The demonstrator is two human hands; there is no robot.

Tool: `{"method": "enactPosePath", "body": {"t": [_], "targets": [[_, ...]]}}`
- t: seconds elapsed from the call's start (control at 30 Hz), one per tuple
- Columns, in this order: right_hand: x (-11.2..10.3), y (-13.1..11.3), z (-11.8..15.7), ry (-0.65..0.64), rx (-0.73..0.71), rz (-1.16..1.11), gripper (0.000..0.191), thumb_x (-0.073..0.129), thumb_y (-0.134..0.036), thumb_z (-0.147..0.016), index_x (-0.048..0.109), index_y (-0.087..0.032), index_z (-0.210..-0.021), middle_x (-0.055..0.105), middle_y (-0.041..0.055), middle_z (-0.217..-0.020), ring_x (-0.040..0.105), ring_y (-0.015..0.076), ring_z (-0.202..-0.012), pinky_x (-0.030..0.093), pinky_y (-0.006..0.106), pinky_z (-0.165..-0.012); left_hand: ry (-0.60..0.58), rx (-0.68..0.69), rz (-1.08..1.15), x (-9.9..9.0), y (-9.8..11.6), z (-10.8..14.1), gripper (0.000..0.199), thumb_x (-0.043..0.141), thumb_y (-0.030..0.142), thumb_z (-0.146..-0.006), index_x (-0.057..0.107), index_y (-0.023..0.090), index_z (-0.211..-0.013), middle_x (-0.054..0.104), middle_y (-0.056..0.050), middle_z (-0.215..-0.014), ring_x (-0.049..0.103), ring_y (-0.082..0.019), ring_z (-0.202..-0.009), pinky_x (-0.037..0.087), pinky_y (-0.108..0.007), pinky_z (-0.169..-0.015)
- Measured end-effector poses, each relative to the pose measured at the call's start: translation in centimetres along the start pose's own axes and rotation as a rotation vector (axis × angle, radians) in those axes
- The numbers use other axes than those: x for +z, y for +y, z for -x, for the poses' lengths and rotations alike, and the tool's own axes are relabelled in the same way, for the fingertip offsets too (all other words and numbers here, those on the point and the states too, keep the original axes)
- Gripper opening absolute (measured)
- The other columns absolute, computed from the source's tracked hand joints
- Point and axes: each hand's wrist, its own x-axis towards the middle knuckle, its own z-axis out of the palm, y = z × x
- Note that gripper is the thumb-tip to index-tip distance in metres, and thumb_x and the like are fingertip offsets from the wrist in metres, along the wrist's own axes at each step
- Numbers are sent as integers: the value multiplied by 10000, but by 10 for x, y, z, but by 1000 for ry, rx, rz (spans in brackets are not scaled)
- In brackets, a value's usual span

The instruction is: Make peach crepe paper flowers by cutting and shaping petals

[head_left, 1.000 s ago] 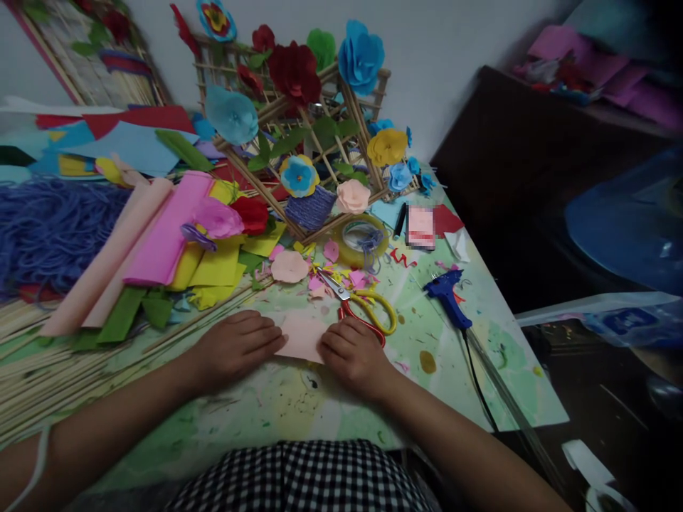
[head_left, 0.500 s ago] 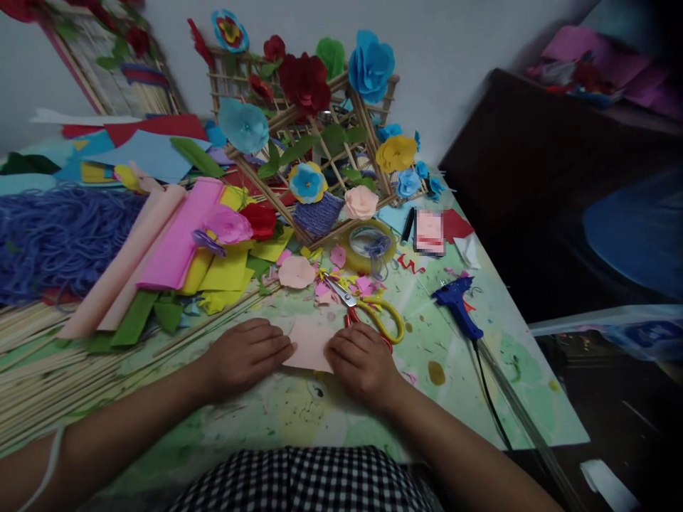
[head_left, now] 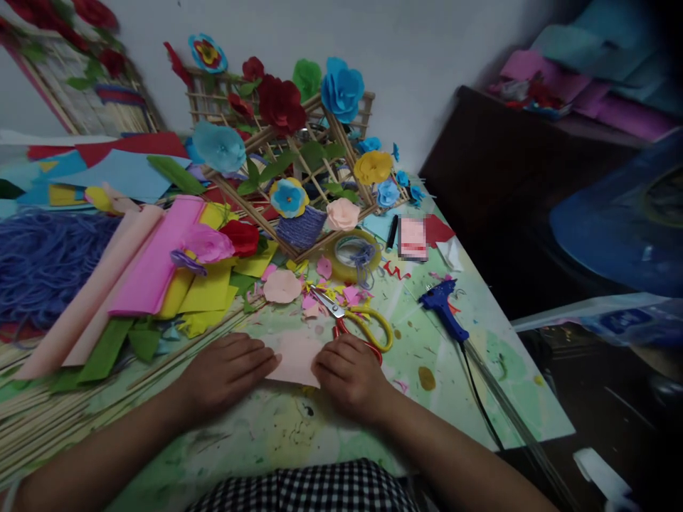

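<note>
Item: pale pink paper sheet [head_left: 295, 358], apparently crepe, one small piece. Location: near edge of the patterned green tabletop [head_left: 453, 419], between the two hands, just short of the scissors [head_left: 337, 310]. Whether its whole underside meets the table: cannot tell.

Grip, left hand [head_left: 227, 373]: fingers together, holding the sheet's left end, thumb toward the middle.
Grip, right hand [head_left: 349, 377]: fingers curled, holding the right end, knuckles beside the red scissor handle. Undersides of both grips hidden.

Handling, as judged: very light; soft and limp, with perhaps a little stretch; matt, so unlikely to slip; easily creased or torn under a hard pull. Best hold: opposite ends, flat finger pads, light even tension, middle left free.

Adjacent stock: pale pink paper cut-out [head_left: 282, 286], scalloped, lying beyond the sheet; tape roll [head_left: 334, 267], with purple yarn in its centre; blue glue gun [head_left: 444, 307], on its side, well apart to the right; magenta paper roll [head_left: 157, 259], to the left.
</note>
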Motion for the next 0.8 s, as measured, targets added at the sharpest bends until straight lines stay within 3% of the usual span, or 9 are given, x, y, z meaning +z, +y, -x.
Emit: {"method": "enactPosePath", "body": {"t": [0.17, 0.5, 0.8], "targets": [[1, 1, 2, 26, 56, -5, 136, 525, -85, -868, 634, -159, -832, 688, 40, -821, 596, 158, -836, 472, 330, -786, 43, -61, 20, 3, 2, 0, 435, 438, 51, -900, 538, 252, -1273, 733, -46, -989, 636, -202, -968, 465, -368, -869], [1, 5, 2, 80, 84, -66, 134, 519, -102, -881, 636, -163, -860, 730, 42, -887, 636, 154, -865, 488, 339, -817, 152, -116, 10, 0, -2, -10, 362, 515, 82, -876, 588, 259, -1183, 724, -50, -926, 640, -204, -855, 458, -342, -754], [1, 5, 0, 69, 50, -79, 170, 496, -79, -882, 630, -154, -808, 717, 32, -788, 621, 153, -782, 485, 326, -764, 119, -161, 44, -1, -8, -12, 259, 587, 121, -834, 609, 239, -1063, 707, -49, -915, 638, -193, -850, 477, -339, -747]]}}
